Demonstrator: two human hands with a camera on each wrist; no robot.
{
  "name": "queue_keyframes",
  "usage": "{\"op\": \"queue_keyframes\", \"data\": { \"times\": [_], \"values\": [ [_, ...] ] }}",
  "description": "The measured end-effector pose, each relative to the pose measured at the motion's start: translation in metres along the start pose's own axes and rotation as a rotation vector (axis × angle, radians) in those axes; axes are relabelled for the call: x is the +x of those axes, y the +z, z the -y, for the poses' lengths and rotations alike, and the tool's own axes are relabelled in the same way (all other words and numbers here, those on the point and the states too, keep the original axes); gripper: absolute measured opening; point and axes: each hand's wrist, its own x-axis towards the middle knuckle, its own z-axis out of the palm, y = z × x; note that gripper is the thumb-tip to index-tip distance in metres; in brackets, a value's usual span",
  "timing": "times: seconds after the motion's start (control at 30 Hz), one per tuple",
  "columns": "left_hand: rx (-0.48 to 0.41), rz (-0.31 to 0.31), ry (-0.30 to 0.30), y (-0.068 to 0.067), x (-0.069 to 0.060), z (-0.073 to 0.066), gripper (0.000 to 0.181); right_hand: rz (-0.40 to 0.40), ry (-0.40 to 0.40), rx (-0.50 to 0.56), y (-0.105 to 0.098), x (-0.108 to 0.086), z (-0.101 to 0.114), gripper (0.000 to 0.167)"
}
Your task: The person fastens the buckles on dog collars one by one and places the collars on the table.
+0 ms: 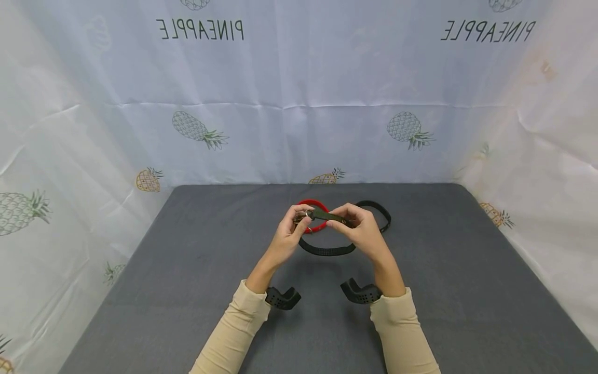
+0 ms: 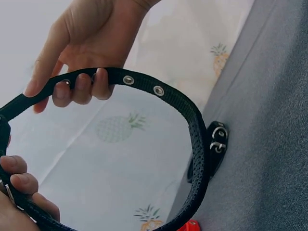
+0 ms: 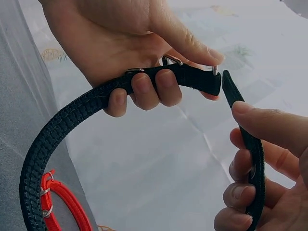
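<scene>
A dark green dog collar [image 1: 322, 214] is held up between both hands, its loop bowed below them. My left hand [image 1: 283, 238] grips the buckle end, with the metal buckle [image 3: 172, 60] near its fingers and the thumb by a metal ring [image 3: 215, 70]. With thumb and fingers, my right hand [image 1: 366, 232] pinches the other end, where metal eyelets [image 2: 159, 90] line the strap. In the right wrist view the strap's tip [image 3: 227, 79] stands right beside the buckle end; whether they touch I cannot tell.
A red collar [image 1: 314, 202] lies on the grey table [image 1: 201, 270] behind the hands. To its right is a black collar [image 1: 384, 212] with a silver buckle [image 2: 218, 146]. Pineapple-printed curtains [image 1: 299, 72] rise at the back and sides. Each wrist wears a black mount [image 1: 283, 298].
</scene>
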Motion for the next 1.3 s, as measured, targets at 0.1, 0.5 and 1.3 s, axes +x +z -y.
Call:
{"op": "queue_keyframes", "data": {
  "times": [0.1,0.5,1.3],
  "values": [
    [0.011,-0.006,-0.016,0.0,-0.0006,-0.0014,0.034,0.009,0.005,0.003,0.0,0.0003,-0.0006,0.016],
    [0.038,-0.004,-0.026,-0.0012,-0.0008,-0.0021,0.037,0.024,0.008,-0.017,-0.0012,-0.0008,-0.0011,0.017],
    [0.126,0.072,-0.036,0.0013,-0.0023,0.0007,0.033,0.059,0.032,-0.018,0.0061,-0.0006,-0.0008,0.021]
  ]
}}
